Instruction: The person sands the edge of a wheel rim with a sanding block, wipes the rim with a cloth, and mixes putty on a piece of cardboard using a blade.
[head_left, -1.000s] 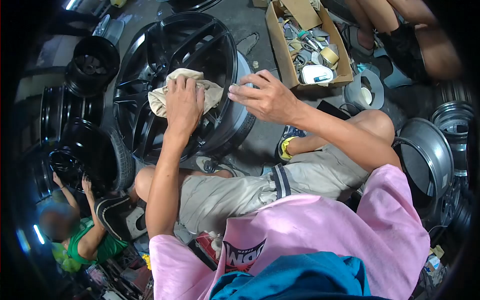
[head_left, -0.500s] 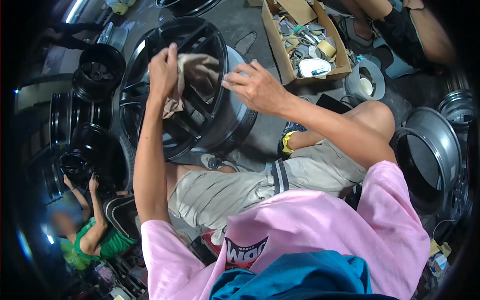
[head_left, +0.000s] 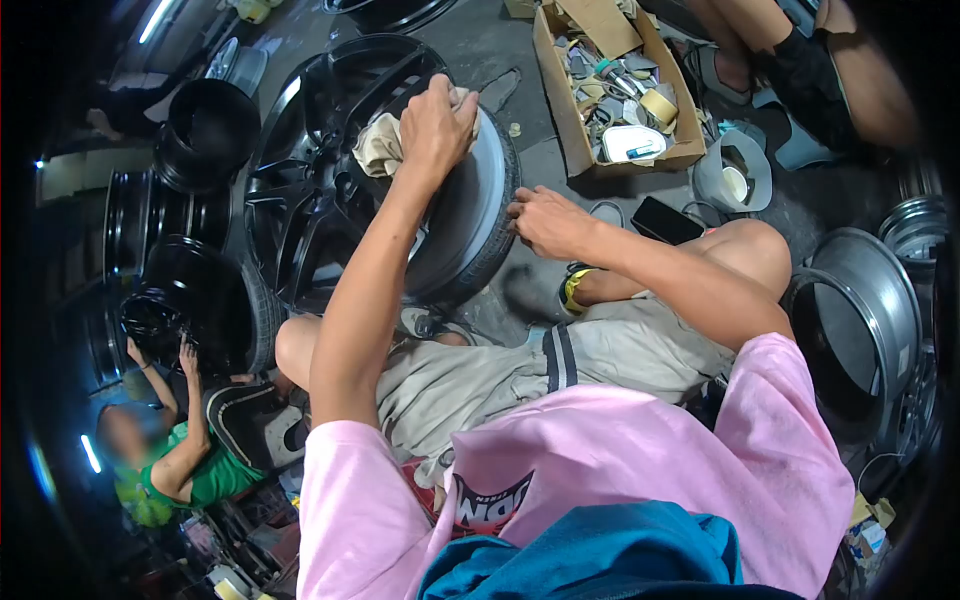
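Observation:
A beige rag [head_left: 380, 146] is bunched in my left hand [head_left: 438, 128], whose fingers are wrapped round it. Cloth and hand are over the right part of a black spoked wheel rim [head_left: 300, 200], covering some of its spokes. Under that rim, a grey barrel and a tyre [head_left: 500, 225] show along the right side. My right hand [head_left: 552, 222] is just off the tyre's right edge, fingers curled in, fingertips close to the rubber. Whether it touches the tyre or pinches something small, I cannot make out.
Beyond the tyre stands a cardboard box [head_left: 575, 150] of sanding scraps and tape, with a clear plastic tub [head_left: 755, 175] beside it. A phone [head_left: 668, 220] lies near my knee. More rims [head_left: 205, 135] stack at left, where a person in green [head_left: 205, 470] works.
My left hand has moved right across the rim, carrying the bunched rag. The right hand has dropped away from the rim to beside the tyre. The rim's face now shows more fully.

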